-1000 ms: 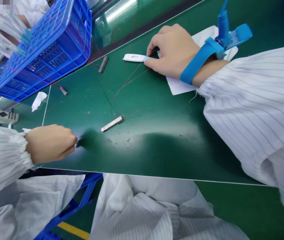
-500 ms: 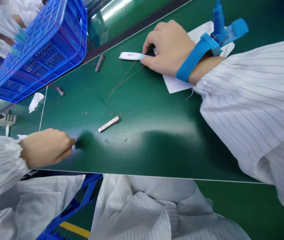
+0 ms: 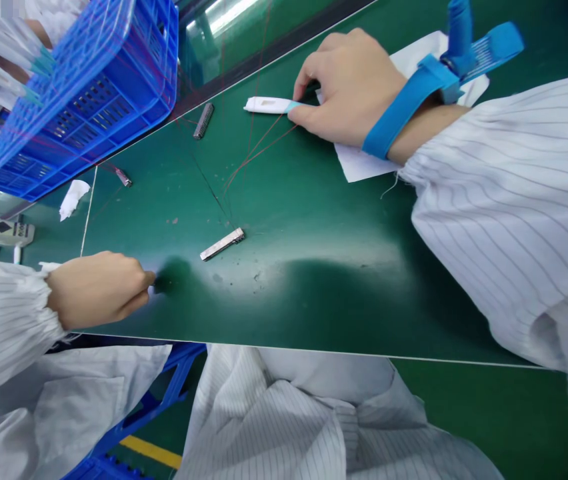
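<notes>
Right of the blue crate (image 3: 114, 83), our right hand (image 3: 351, 90) pinches the white stick (image 3: 267, 105); nearer us than the crate, our left hand (image 3: 100, 288) curls, its grip unclear. Likely a positioning step, calling for steadiness next.

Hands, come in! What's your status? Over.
Right hand: pinching slim white plastic stick at its pale-blue end. Left hand: curled, any contents hidden. Flat silver, metal-looking bar: between hands, touching neither. Over.
</notes>
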### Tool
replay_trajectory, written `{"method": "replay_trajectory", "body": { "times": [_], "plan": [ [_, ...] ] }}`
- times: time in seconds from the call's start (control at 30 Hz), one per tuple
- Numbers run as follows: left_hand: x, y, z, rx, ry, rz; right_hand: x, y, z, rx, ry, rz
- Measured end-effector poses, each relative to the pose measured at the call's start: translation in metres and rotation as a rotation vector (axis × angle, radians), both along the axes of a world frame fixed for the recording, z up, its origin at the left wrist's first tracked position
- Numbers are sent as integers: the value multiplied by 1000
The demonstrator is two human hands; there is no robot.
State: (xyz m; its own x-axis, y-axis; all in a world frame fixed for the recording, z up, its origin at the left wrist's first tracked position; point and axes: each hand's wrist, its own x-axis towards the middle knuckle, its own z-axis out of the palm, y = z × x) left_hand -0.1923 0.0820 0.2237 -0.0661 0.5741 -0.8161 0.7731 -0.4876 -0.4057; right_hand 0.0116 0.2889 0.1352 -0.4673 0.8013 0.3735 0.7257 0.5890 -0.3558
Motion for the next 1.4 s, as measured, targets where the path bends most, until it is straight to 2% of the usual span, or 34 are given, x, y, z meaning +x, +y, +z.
{"method": "replay_trajectory", "body": {
  "times": [0.57, 1.1, 1.4],
  "plan": [
    [-7, 4, -4, 14, -37, -10, 0, -1, 0, 5, 2, -6],
    [-15, -5, -3, 12, -93, 5, 1, -1, 0, 21, 0, 13],
    [-16, -10, -4, 46, -122, 14, 4, -3, 4, -47, -21, 44]
  ]
}}
